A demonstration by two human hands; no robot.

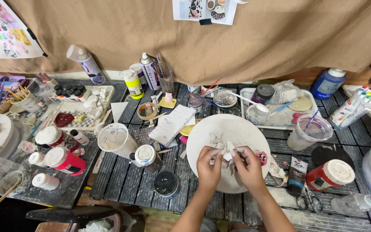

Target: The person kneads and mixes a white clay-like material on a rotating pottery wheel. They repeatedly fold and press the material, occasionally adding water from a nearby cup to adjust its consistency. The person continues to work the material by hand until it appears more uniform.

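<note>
Both my hands meet over a round white board lying on the dark slatted table. My left hand and my right hand pinch a small pale lump of clay between their fingertips, which are smeared with white. Thin flat scraps of clay lie on the board just beyond my fingers. A small pink figure rests at the board's right edge, beside my right hand.
Jars, cups and paint bottles crowd the table: a white cup and a lidded jar to the left, a red lidded jar, black tube and scissors to the right, a tray behind. Brown cloth hangs at the back.
</note>
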